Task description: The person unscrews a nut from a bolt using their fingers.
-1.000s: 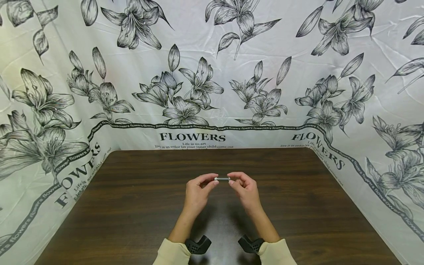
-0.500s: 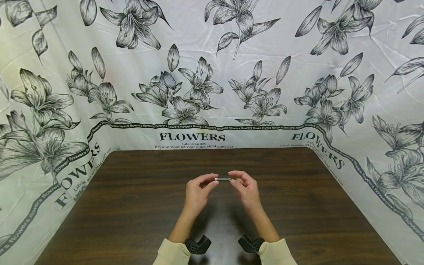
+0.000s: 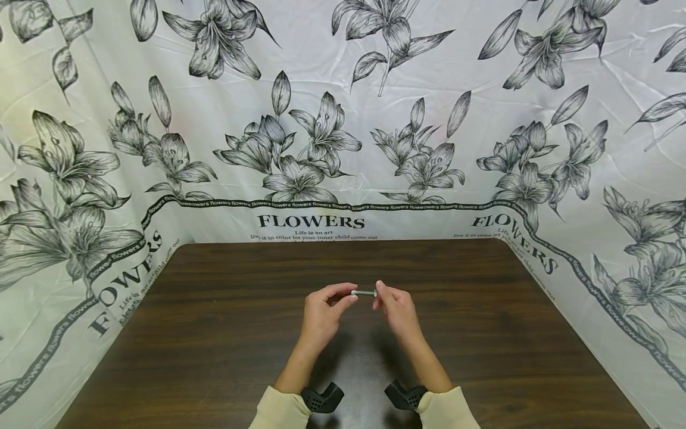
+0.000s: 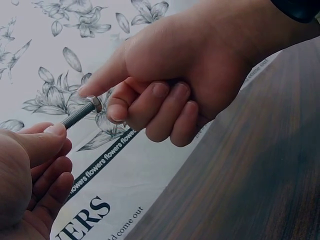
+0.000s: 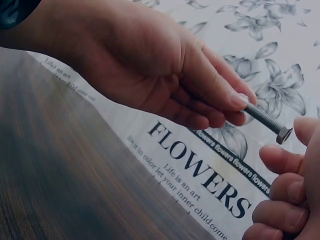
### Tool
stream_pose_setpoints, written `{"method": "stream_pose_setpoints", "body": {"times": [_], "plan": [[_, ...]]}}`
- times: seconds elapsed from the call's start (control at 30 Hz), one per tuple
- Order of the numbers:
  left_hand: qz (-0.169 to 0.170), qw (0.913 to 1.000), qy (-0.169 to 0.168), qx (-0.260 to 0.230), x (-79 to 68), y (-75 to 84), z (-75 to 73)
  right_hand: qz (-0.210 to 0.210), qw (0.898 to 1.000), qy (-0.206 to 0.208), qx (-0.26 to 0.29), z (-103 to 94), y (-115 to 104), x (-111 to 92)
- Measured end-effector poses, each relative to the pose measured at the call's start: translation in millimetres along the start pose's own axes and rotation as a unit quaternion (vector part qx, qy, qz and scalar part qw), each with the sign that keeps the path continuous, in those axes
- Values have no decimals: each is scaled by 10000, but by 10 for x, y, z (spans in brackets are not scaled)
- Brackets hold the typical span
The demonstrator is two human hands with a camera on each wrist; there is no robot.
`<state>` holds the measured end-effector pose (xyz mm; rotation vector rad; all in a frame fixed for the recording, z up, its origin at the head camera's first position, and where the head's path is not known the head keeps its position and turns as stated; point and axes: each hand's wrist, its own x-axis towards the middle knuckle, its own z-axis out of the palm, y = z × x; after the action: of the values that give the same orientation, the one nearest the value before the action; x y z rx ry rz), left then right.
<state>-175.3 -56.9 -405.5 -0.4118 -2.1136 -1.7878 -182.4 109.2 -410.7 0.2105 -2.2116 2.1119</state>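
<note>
My left hand (image 3: 320,316) pinches the threaded end of a metal hex bolt (image 3: 365,292) between thumb and index finger. A small bright piece shows at that end in the head view; I cannot tell what it is. The bolt is held about level above the table, its hex head (image 5: 284,135) pointing to the right. My right hand (image 3: 398,310) is at the head, thumb laid across it and index finger below. In the left wrist view the bolt (image 4: 77,115) shows bare thread between the hands, and the right hand's (image 4: 165,75) other fingers are curled in.
A dark wood-grain table (image 3: 241,333) lies under both hands. White cloth (image 3: 418,59) printed with black flowers and lettering hangs behind it and along both sides. Black devices (image 3: 323,398) sit at the wrists, by the cream sleeves (image 3: 281,408).
My right thumb and index finger first loosen from the bolt's head, then the thumb moves forward over it as the index finger draws back. The bolt and left hand shift slightly right.
</note>
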Motion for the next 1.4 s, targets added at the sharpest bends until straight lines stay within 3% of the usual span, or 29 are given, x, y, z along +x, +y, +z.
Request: {"method": "stream_pose_setpoints", "body": {"times": [0.53, 0.87, 1.1, 1.4], "plan": [[-64, 10000, 47, -27, 14, 3, -6, -463, 9952, -382, 766, -43, 47, 17], [-76, 9999, 111, -12, 17, 7, -18, -719, 9933, -312, 852, -60, 301, 121], [-113, 9998, 134, -43, 15, 22, -29, -1095, 9905, -395, 733, -48, 190, 78], [-169, 9998, 120, -34, 11, 21, -26, -1234, 9901, -391, 552, -34, 57, 18]]}}
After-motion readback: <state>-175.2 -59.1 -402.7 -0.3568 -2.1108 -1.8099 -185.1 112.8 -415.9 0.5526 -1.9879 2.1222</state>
